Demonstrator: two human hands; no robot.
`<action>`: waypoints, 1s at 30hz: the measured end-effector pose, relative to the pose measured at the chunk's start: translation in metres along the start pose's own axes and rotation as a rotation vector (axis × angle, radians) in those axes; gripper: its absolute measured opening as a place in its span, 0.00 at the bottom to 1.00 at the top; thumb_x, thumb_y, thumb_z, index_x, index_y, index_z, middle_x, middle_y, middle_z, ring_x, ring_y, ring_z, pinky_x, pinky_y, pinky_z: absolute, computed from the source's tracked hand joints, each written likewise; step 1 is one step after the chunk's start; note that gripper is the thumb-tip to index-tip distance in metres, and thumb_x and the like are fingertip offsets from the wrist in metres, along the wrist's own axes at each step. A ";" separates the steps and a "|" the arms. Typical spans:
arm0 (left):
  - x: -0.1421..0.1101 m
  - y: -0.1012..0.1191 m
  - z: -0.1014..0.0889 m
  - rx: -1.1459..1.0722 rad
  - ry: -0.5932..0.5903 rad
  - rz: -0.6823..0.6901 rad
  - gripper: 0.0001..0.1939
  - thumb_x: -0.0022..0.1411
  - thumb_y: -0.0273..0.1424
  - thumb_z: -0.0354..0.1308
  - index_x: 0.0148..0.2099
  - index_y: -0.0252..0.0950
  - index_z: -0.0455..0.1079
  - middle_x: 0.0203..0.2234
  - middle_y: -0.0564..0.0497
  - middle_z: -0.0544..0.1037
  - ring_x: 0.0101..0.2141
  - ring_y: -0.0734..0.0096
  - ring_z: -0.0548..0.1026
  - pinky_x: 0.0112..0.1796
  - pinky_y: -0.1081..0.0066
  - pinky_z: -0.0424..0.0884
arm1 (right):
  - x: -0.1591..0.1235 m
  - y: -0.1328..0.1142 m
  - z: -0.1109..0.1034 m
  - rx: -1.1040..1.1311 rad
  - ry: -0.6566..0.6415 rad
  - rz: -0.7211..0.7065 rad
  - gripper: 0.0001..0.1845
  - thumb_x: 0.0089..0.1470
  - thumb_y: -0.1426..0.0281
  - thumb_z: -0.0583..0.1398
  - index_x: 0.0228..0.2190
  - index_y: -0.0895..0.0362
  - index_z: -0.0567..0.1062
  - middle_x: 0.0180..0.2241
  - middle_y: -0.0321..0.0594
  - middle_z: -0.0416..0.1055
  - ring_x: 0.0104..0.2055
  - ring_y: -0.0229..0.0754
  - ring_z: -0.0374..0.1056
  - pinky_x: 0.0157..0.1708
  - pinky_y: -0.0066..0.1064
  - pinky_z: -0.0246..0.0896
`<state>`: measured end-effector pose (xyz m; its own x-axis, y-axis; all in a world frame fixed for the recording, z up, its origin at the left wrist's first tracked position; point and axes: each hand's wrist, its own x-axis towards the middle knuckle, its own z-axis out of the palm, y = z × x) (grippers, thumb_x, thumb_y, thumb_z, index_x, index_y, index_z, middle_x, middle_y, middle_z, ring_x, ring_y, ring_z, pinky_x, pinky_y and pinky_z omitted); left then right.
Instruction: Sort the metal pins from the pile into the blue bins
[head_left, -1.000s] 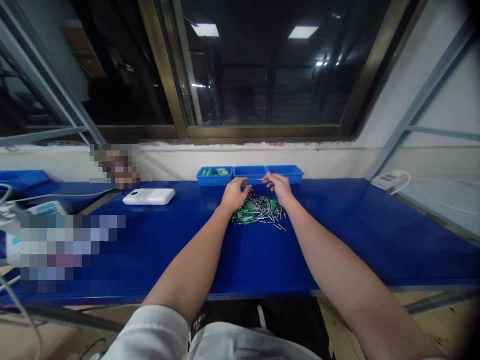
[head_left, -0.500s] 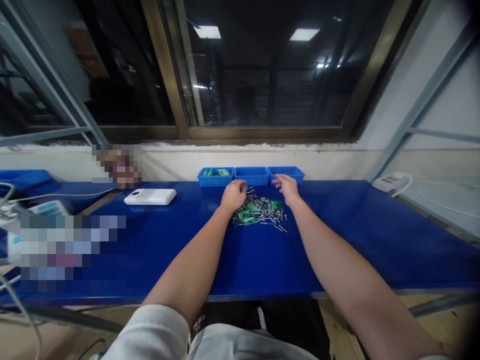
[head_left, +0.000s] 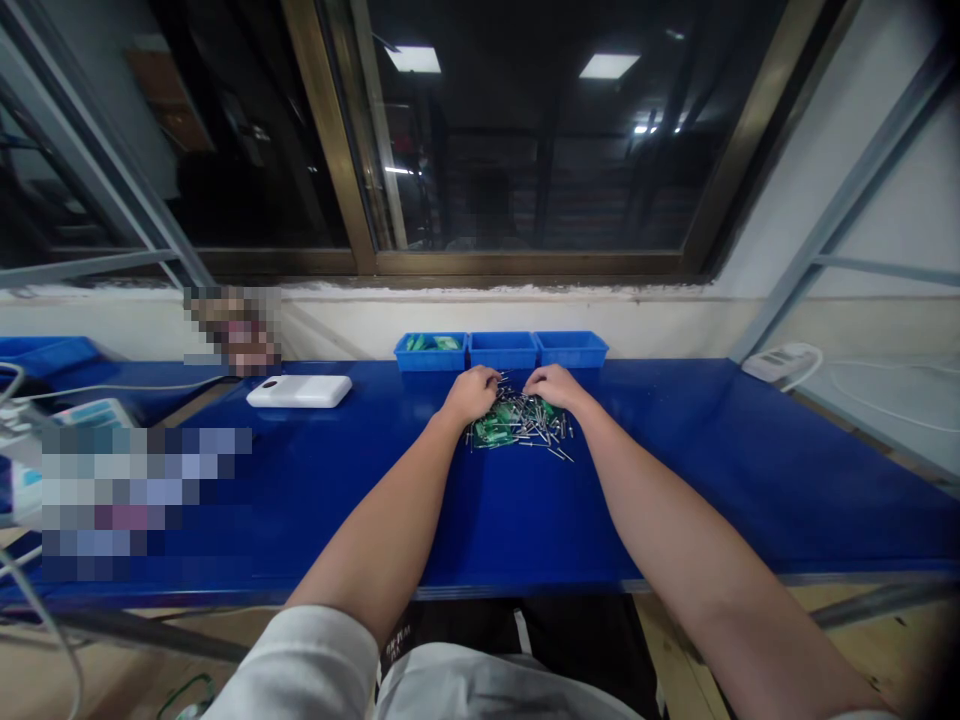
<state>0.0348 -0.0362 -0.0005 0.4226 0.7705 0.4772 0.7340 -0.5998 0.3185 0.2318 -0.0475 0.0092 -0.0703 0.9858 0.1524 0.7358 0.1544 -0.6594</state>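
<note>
A loose pile of metal blind rivets (head_left: 551, 425), thin pins with thicker ends, lies on the blue table. Small green packets (head_left: 493, 428) are mixed in among them. My left hand (head_left: 474, 394) is at the pile's far left edge, its fingers curled closed. Across from it, my right hand (head_left: 556, 386) reaches down over the pile's far right side with fingertips pinched together. What either hand grips is too small to make out. Behind the pile stand three blue bins: the left bin (head_left: 431, 361) holds green packets, while the middle bin (head_left: 503, 357) and right bin (head_left: 571, 357) show bare insides.
A white power bank (head_left: 300, 391) lies to the left on the blue table (head_left: 525, 530). Farther left are a white device (head_left: 97, 415), cables and another blue bin (head_left: 52, 350). A white device with a cord (head_left: 782, 360) sits at the right, below the window.
My right hand has moved left and down from in front of the right bin onto the pile, its fingers closing. My left hand has stayed almost in place.
</note>
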 end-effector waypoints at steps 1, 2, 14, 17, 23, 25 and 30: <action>0.000 0.000 0.000 0.005 0.000 0.000 0.15 0.59 0.27 0.47 0.42 0.36 0.73 0.40 0.48 0.76 0.42 0.66 0.73 0.47 0.68 0.66 | 0.000 0.001 -0.001 0.004 -0.021 -0.002 0.06 0.37 0.68 0.63 0.23 0.56 0.78 0.26 0.37 0.75 0.31 0.40 0.69 0.31 0.27 0.59; 0.000 -0.001 0.000 0.008 0.001 -0.003 0.15 0.59 0.27 0.47 0.42 0.36 0.73 0.40 0.48 0.76 0.42 0.67 0.73 0.47 0.69 0.66 | -0.001 0.001 -0.001 0.011 -0.041 -0.006 0.06 0.37 0.69 0.63 0.23 0.56 0.78 0.26 0.37 0.75 0.31 0.40 0.69 0.31 0.27 0.59; 0.000 0.001 -0.002 0.001 -0.004 -0.011 0.14 0.59 0.28 0.48 0.43 0.36 0.73 0.41 0.47 0.75 0.42 0.65 0.73 0.46 0.68 0.66 | 0.003 0.014 0.001 0.014 -0.089 -0.087 0.12 0.46 0.61 0.60 0.25 0.58 0.76 0.25 0.37 0.73 0.28 0.38 0.66 0.30 0.28 0.57; -0.002 0.008 -0.007 -0.038 0.011 -0.004 0.14 0.61 0.31 0.48 0.43 0.36 0.72 0.40 0.47 0.76 0.41 0.66 0.73 0.46 0.69 0.66 | 0.004 0.017 0.000 0.067 -0.044 -0.091 0.16 0.48 0.60 0.56 0.27 0.59 0.75 0.25 0.37 0.72 0.28 0.38 0.64 0.31 0.28 0.56; -0.004 0.020 -0.016 -0.155 0.015 0.083 0.17 0.59 0.41 0.52 0.43 0.36 0.72 0.39 0.49 0.76 0.41 0.67 0.73 0.45 0.69 0.67 | 0.005 0.003 0.003 0.095 0.189 -0.152 0.15 0.54 0.62 0.51 0.28 0.60 0.72 0.27 0.38 0.71 0.30 0.38 0.64 0.33 0.27 0.56; -0.003 0.020 -0.016 -0.167 0.014 0.102 0.14 0.58 0.38 0.54 0.41 0.36 0.73 0.38 0.49 0.77 0.39 0.67 0.73 0.43 0.70 0.67 | 0.003 -0.006 0.006 0.038 0.252 -0.151 0.15 0.55 0.63 0.50 0.29 0.59 0.72 0.27 0.40 0.71 0.31 0.39 0.64 0.33 0.28 0.55; -0.002 0.017 -0.015 -0.138 0.044 0.054 0.13 0.62 0.34 0.49 0.39 0.35 0.72 0.31 0.49 0.78 0.32 0.69 0.74 0.36 0.72 0.67 | -0.002 -0.019 0.011 -0.050 0.248 -0.152 0.19 0.57 0.61 0.47 0.25 0.59 0.71 0.25 0.41 0.70 0.29 0.39 0.64 0.32 0.28 0.53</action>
<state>0.0390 -0.0514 0.0163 0.4330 0.7282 0.5313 0.6296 -0.6661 0.3999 0.2110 -0.0520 0.0133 -0.0202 0.9044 0.4262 0.7621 0.2899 -0.5790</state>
